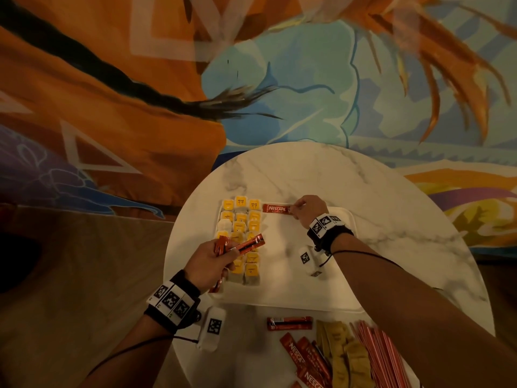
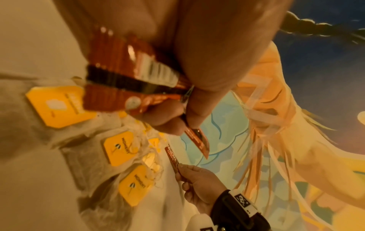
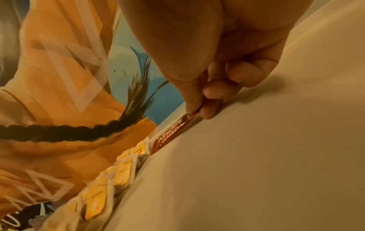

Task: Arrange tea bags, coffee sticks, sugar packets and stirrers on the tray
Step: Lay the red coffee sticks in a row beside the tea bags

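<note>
A white tray (image 1: 282, 292) lies on the round marble table (image 1: 307, 169). Tea bags with yellow tags (image 1: 241, 228) fill its left side in rows. My right hand (image 1: 303, 210) pinches the right end of a red Nescafe coffee stick (image 1: 277, 209) lying along the tray's far edge, beside the top tea bags. The right wrist view shows thumb and fingers (image 3: 209, 100) pinching that stick (image 3: 173, 134). My left hand (image 1: 212, 261) grips a bundle of red coffee sticks (image 1: 240, 245) above the tea bags; the sticks (image 2: 130, 75) fill the left wrist view.
Near the table's front edge lie more coffee sticks (image 1: 289, 322), brown sugar packets (image 1: 344, 351) and red-striped stirrers (image 1: 380, 348). The tray's middle and right part is bare white. A colourful mural covers the wall behind the table.
</note>
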Tool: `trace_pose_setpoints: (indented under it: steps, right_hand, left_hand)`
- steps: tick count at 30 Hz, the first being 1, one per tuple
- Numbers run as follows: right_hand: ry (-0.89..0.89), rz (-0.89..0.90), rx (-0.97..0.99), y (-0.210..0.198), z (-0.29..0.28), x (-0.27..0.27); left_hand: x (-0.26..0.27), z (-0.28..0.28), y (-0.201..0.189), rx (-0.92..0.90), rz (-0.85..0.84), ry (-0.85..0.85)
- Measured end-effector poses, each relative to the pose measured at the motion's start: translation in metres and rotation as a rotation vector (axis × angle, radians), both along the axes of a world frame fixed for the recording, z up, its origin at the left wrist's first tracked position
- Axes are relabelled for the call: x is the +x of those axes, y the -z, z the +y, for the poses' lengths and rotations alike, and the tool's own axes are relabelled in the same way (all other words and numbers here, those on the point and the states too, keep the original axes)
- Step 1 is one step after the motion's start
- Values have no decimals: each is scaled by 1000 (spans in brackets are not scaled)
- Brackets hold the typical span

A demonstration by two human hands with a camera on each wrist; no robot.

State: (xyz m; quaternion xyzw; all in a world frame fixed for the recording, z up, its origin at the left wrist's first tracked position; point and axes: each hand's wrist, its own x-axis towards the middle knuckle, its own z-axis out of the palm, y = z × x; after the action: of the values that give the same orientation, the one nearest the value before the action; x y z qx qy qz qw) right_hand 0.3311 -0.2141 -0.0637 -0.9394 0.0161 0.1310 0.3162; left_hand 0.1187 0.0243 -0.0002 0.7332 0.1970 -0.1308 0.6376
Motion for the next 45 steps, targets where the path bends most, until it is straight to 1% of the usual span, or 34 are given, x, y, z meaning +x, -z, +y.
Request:
trace_pose_setpoints:
  steps: [4,8,12,14,17,19,23,26,29,34,39,42,45]
  right_hand:
    - [1,-7,-14,3,1,0]
    - [32,-7,-2,-1,0,-2]
    - [17,-9,12,-10,-3,-10]
    - [-57,2,64,-25,-3,-23]
    - [-223,87,254,-56,0,-57]
    - [-305,111,326,-72,0,-81]
    - [-341,143,473,-80,-4,-113]
    - [-268,193,563,-80,-8,-128]
    - [-174,248,602,-77,-10,-137]
    - [-62,153,621,-67,-16,-141]
    - [-37,66,632,-71,-16,-145]
    - [-20,73,655,-71,-16,-147]
    - [-44,100,638,-70,-13,-149]
  left_hand:
    - [1,-2,-1,-49,10,0]
    - [2,-7,-5,-30,-34,3]
    - [4,-8,-1,-4,-61,-33]
    - [5,-9,0,-1,-66,-33]
    - [7,-12,-1,-19,-76,-38]
    - [9,-15,-1,-19,-83,-50]
    - [14,-18,0,1,-100,-63]
    - [15,-21,-5,13,-141,-42]
    - [14,-26,-10,25,-190,-35]
    - [10,-34,-14,-33,-182,-24]
    - [9,-37,-17,-110,-169,-88]
    - [10,-37,-14,-113,-164,-122]
    - [9,-37,-12,-110,-155,-141]
